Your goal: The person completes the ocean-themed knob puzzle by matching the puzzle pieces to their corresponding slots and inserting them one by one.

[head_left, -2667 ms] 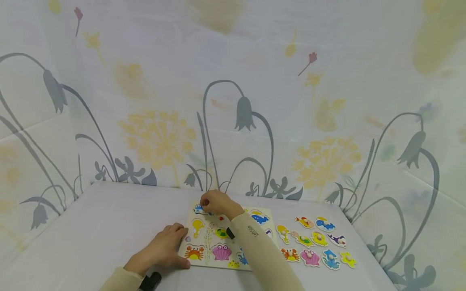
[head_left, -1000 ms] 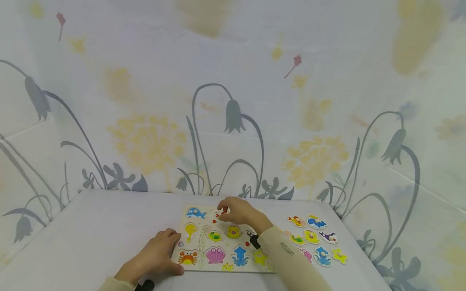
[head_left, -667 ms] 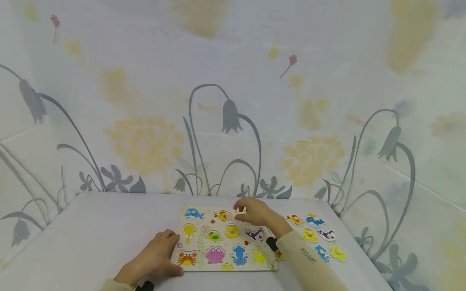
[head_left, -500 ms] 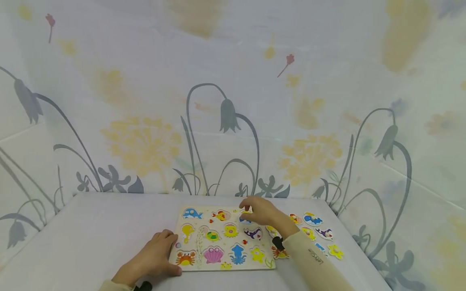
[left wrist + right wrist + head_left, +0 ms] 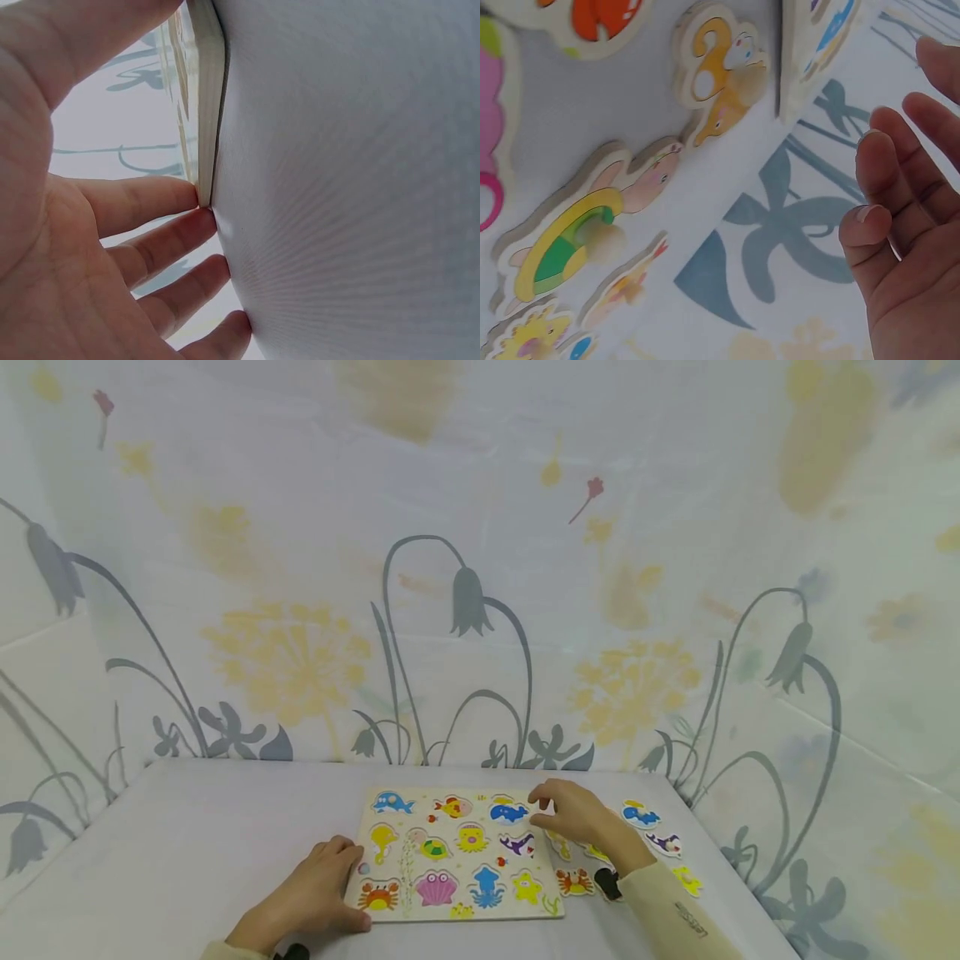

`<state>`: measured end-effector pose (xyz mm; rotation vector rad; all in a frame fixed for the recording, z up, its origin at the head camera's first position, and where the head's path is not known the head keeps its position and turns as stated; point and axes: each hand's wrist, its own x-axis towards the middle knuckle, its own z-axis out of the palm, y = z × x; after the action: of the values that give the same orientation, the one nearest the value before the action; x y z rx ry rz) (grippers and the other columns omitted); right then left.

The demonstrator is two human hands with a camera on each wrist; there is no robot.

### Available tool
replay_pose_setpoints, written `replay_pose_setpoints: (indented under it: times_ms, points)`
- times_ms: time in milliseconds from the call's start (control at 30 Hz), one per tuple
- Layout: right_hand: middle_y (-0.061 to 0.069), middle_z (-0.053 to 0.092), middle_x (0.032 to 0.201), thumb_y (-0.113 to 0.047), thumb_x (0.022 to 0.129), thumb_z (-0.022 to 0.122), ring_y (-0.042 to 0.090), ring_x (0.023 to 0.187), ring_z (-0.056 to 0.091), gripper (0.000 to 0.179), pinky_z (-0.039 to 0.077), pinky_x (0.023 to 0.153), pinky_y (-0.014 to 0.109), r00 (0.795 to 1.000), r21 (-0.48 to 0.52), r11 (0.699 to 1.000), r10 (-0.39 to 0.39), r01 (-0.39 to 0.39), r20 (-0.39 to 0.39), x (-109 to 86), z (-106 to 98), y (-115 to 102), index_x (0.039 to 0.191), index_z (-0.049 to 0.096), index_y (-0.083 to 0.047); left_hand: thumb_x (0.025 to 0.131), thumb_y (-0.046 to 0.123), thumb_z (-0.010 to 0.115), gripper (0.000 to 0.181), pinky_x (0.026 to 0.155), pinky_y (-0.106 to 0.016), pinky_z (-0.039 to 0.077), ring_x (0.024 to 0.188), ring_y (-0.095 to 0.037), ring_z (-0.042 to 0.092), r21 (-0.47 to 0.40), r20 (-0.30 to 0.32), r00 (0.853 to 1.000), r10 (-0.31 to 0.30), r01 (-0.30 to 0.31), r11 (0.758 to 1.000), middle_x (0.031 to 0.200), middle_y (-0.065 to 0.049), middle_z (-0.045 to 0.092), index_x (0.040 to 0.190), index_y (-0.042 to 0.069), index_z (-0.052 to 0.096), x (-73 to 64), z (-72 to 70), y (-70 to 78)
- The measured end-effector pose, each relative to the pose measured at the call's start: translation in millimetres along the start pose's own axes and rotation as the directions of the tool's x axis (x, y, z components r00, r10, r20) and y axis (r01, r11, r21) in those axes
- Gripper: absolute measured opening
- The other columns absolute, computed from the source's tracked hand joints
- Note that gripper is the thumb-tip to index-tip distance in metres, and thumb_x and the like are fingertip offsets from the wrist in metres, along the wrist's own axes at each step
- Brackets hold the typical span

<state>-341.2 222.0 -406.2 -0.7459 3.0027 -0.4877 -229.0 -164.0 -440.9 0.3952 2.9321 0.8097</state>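
A puzzle board (image 5: 517, 910) printed with sea animals lies flat on the table. A knobbed blue dolphin piece (image 5: 391, 802) sits in its upper-left place. My left hand (image 5: 311, 887) rests at the board's left edge; in the left wrist view the thumb and index finger touch the board edge (image 5: 212, 97), the other fingertips the tabletop. Fingers bent loosely and holding nothing, my right hand (image 5: 576, 814) hovers by the upper-right corner. Beneath it in the right wrist view lie knobbed loose pieces: a seahorse (image 5: 724, 75), a turtle (image 5: 577, 229) and a fish (image 5: 630, 285).
More loose pieces lie right of the board, among them a crab (image 5: 576, 882), a blue whale (image 5: 641, 815), an orca (image 5: 664, 844) and a yellow star (image 5: 686, 881). My right forearm hides some others. A flower-patterned cloth (image 5: 300, 527) hangs behind the white table (image 5: 225, 827).
My right hand has left the upper-left dolphin and moved right across the top of the board, past its upper-right corner. The left hand has stayed at the board's left edge.
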Motion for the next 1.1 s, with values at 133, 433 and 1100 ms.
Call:
replay_pose_setpoints:
  times_ms: [133, 433, 1100]
  points:
    - [-0.008, 0.058, 0.091, -0.031, 0.084, 0.073, 0.013, 0.079, 0.050, 0.033, 0.047, 0.072, 0.032, 0.999, -0.002, 0.999, 0.052, -0.052, -0.014, -8.7, 0.7, 11.5, 0.113, 0.068, -0.016, 0.052, 0.045, 0.091, 0.098, 0.102, -0.057, 0.036, 0.116, -0.038, 0.044, 0.001, -0.001, 1.000, 0.005, -0.005, 1.000, 0.124, -0.017, 0.049, 0.127, -0.005, 0.054, 0.8, 0.0, 0.5]
    - [-0.008, 0.057, 0.088, -0.031, 0.083, 0.074, 0.012, 0.077, 0.049, 0.030, 0.047, 0.070, 0.032, 0.995, 0.008, 0.996, 0.088, -0.088, -0.039, -24.4, 2.2, 41.9, 0.107, 0.069, -0.016, 0.053, 0.046, 0.091, 0.098, 0.101, -0.056, 0.036, 0.117, -0.037, 0.044, -0.002, 0.010, 1.000, 0.007, -0.007, 1.000, 0.124, -0.016, 0.049, 0.128, -0.005, 0.054, -0.8, 0.9, 0.6]
    - [0.001, 0.059, 0.095, -0.020, 0.084, 0.073, 0.017, 0.080, 0.051, 0.022, 0.049, 0.067, 0.034, 0.982, 0.009, 0.983, 0.186, -0.186, -0.036, -28.7, -8.9, 89.3, 0.104, 0.069, -0.012, 0.053, 0.046, 0.091, 0.098, 0.101, -0.056, 0.036, 0.116, -0.036, 0.044, 0.006, 0.000, 1.000, 0.001, -0.001, 1.000, 0.124, -0.015, 0.049, 0.128, -0.005, 0.054, -1.8, 0.9, 0.7]
